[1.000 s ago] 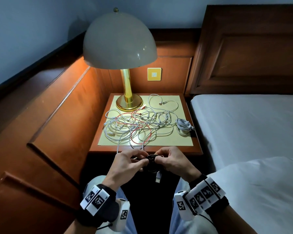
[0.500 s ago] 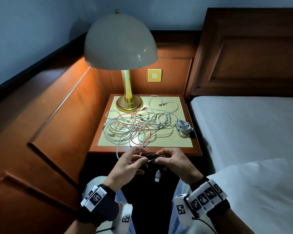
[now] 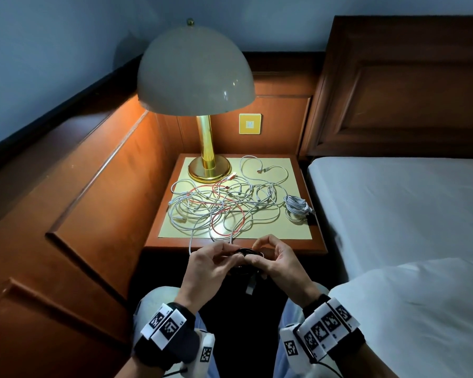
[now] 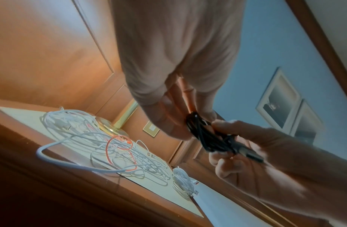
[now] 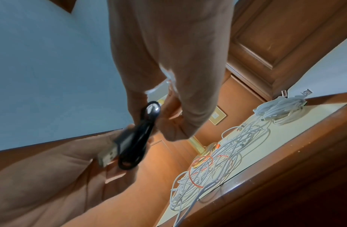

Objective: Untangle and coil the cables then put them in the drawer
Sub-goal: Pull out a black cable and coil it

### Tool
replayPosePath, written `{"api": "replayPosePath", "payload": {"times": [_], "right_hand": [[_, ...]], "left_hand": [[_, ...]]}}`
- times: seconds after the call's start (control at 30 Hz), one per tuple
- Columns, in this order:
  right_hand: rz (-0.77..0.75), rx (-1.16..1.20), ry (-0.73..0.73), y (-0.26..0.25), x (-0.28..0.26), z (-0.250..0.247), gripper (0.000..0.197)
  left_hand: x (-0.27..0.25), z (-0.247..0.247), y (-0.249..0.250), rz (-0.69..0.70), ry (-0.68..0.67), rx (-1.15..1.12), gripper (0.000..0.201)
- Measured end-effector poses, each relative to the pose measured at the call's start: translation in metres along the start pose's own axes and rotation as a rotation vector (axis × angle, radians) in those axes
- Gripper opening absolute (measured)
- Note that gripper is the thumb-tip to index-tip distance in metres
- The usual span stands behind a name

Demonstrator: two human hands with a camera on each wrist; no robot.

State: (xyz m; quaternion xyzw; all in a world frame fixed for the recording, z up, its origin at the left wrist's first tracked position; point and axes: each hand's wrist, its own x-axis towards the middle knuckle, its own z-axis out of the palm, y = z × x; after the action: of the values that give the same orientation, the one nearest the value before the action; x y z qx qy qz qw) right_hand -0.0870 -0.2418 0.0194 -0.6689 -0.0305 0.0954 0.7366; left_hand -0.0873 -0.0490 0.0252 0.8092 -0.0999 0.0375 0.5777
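Black cable coil [image 3: 247, 261] pinched between left hand [image 3: 208, 266] and right hand [image 3: 277, 264]; loose plug dangling below fingers [image 4: 223, 125]. Could spring undone if either pinch slackens.

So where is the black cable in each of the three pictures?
Head view: the black cable is low in the middle, held between both hands in front of the nightstand.
Left wrist view: black cable right of centre, pinched between the two hands.
Right wrist view: black cable left of centre, its silver plug pointing down-left.
Shared landmark: the red cable loop in the white tangle on the nightstand.
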Motion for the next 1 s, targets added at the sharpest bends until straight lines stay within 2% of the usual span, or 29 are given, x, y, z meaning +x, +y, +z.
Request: {"api": "replayPosePath", "payload": {"times": [0.1, 0.3, 0.5, 0.63, 0.77, 0.83, 1.0], "right_hand": [[0.027, 0.069, -0.016, -0.001, -0.001, -0.004, 0.030], [0.004, 0.098, 0.039, -0.001, -0.001, -0.006, 0.033], [-0.028, 0.092, 0.067, 0.003, 0.003, -0.005, 0.014], [-0.064, 0.039, 0.094, 0.005, 0.004, -0.006, 0.005], [-0.056, 0.007, 0.075, 0.005, 0.001, -0.014, 0.016], [-0.049, -0.002, 0.041, 0.004, 0.000, -0.016, 0.025], [-0.047, -0.071, -0.024, 0.004, -0.003, -0.023, 0.033]], "left_hand": [[-0.001, 0.004, 0.001, 0.075, 0.073, 0.116, 0.013], [-0.003, 0.010, -0.001, 0.119, 0.098, 0.155, 0.005], [0.000, 0.011, 0.005, 0.022, 0.075, 0.035, 0.008], [0.001, 0.008, 0.009, -0.080, 0.016, -0.164, 0.006], [0.005, 0.003, 0.005, -0.156, -0.068, -0.265, 0.006], [0.005, 0.003, 0.003, -0.168, -0.081, -0.282, 0.008], [0.005, 0.008, 0.002, -0.181, -0.104, -0.346, 0.015]]}}
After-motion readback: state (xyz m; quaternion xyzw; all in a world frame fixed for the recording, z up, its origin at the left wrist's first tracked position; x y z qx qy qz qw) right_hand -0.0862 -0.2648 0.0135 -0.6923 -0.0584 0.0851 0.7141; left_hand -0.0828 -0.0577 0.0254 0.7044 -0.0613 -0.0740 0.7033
